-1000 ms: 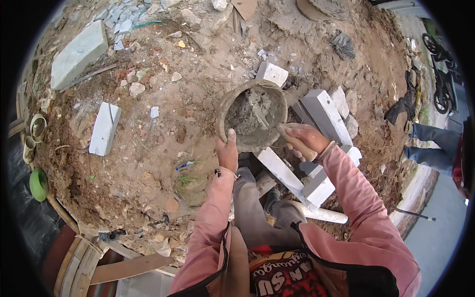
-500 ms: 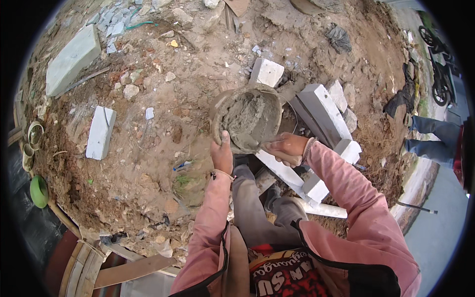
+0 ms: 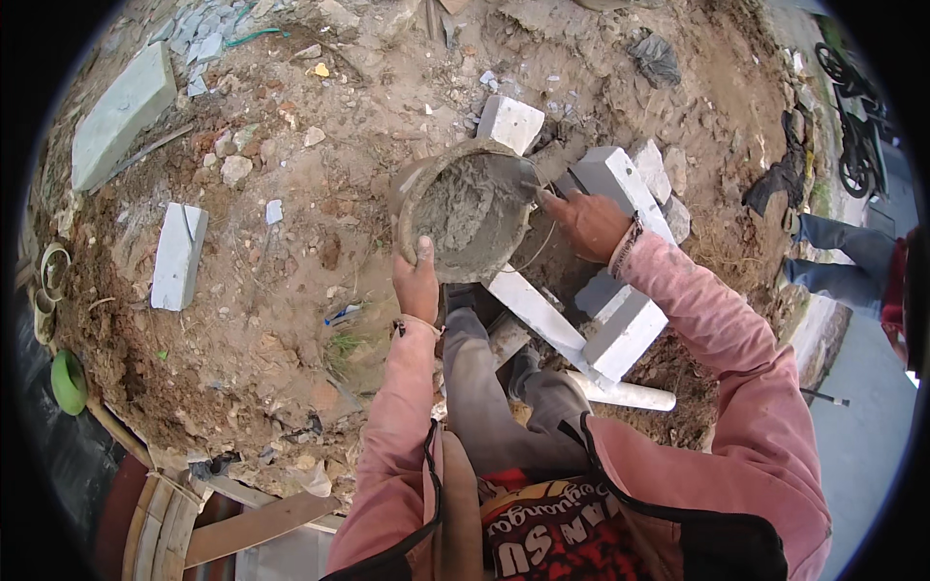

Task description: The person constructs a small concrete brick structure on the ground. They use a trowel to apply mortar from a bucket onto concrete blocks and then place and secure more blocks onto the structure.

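Observation:
A mortar-crusted bucket is tilted in front of me, with wet grey mortar inside. My left hand grips its near left rim, thumb over the edge and fingers underneath. At the right rim, my right hand is closed around the handle of a trowel; most of the tool is hidden by the fingers and the rim. The bucket's thin wire handle hangs on the right side, below my right hand.
Pale blocks lie close by: one beyond the bucket, several to the right, including a block near my legs. Another block and a large slab are at left. A person in jeans stands far right, near a motorcycle.
My right hand has moved up and right along the bucket's rim, bringing the trowel from the near side to the right edge. The bucket has shifted slightly left in view.

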`<act>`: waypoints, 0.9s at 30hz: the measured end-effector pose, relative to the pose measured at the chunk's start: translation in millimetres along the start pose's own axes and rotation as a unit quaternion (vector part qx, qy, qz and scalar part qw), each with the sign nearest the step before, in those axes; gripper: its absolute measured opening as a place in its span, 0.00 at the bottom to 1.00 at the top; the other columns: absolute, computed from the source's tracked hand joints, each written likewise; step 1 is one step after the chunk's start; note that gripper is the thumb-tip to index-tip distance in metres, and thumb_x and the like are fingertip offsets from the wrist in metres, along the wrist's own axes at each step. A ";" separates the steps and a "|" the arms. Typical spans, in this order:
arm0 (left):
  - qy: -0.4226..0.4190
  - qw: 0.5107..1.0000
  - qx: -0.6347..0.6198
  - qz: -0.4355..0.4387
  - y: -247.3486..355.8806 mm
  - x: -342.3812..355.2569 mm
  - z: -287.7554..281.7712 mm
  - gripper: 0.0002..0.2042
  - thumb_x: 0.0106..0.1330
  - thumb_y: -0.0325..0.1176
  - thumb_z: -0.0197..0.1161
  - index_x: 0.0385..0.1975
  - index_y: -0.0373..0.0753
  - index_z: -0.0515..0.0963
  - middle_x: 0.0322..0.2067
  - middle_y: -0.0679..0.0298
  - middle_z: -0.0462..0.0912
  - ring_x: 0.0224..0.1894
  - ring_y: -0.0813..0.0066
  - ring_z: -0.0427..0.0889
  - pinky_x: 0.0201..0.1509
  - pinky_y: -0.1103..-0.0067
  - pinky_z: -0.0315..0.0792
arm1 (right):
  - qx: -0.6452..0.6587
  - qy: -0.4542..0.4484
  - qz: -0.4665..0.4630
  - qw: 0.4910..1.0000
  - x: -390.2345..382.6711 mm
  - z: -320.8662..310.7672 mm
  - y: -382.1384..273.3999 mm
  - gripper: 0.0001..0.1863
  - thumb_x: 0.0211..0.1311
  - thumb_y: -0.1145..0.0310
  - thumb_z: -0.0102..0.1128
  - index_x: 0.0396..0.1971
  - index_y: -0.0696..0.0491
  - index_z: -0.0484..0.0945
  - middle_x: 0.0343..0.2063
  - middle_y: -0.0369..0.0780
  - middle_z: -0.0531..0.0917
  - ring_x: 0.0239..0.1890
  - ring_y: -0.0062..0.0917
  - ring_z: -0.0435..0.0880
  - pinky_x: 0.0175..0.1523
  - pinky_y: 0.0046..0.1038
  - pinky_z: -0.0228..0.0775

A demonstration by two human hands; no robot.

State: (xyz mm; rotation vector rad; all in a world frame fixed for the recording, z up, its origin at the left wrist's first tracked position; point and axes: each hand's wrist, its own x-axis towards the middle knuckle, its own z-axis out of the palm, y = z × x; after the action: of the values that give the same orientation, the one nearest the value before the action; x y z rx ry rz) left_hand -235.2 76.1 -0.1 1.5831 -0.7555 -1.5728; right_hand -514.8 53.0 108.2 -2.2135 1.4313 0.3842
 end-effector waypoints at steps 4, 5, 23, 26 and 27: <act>-0.016 0.997 0.065 0.046 5.4 -5.6 17.5 0.30 0.71 0.39 0.57 0.68 0.33 0.58 0.64 0.52 0.67 0.61 0.66 0.69 0.64 0.74 0.62 | -0.105 0.006 0.055 0.993 4.7 36.3 -12.0 0.18 0.56 0.69 0.56 0.47 0.57 0.73 0.26 0.49 0.79 0.24 0.42 0.83 0.25 0.40 0.74; -0.015 0.995 0.083 0.053 16.6 -9.0 20.5 0.31 0.71 0.39 0.57 0.69 0.34 0.56 0.65 0.52 0.66 0.62 0.66 0.69 0.65 0.74 0.62 | -0.092 -0.025 0.034 0.995 5.0 40.2 -18.4 0.18 0.56 0.69 0.56 0.47 0.58 0.73 0.26 0.50 0.79 0.24 0.42 0.83 0.25 0.40 0.75; -0.021 0.985 -0.151 -0.081 28.7 -9.2 9.3 0.23 0.71 0.40 0.58 0.59 0.35 0.63 0.48 0.60 0.75 0.44 0.71 0.79 0.44 0.74 0.80 | 0.695 -0.162 0.155 0.683 -27.8 1.5 -29.4 0.27 0.68 0.57 0.48 0.63 0.55 0.65 0.30 0.41 0.81 0.18 0.23 0.79 0.19 0.25 0.74; -0.033 0.985 -0.150 -0.078 19.3 -15.7 22.4 0.23 0.71 0.39 0.58 0.60 0.33 0.64 0.50 0.60 0.74 0.46 0.72 0.77 0.47 0.75 0.78 | 0.425 0.055 0.103 0.898 -5.6 55.6 -20.3 0.26 0.67 0.59 0.47 0.62 0.53 0.68 0.28 0.42 0.81 0.18 0.25 0.80 0.22 0.28 0.76; -0.032 0.988 -0.128 -0.083 7.5 -15.1 22.6 0.23 0.71 0.39 0.58 0.60 0.33 0.64 0.51 0.60 0.74 0.47 0.72 0.77 0.49 0.75 0.76 | 0.501 -0.052 0.155 0.850 -4.5 56.3 -16.9 0.26 0.66 0.59 0.47 0.62 0.53 0.69 0.26 0.41 0.81 0.18 0.25 0.80 0.23 0.29 0.75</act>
State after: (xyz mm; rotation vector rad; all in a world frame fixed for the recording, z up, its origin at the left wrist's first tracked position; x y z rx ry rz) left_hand -257.8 82.3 15.6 1.4413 -0.4424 -1.7695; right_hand -500.2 92.1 66.5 -1.1068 1.4458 -0.1461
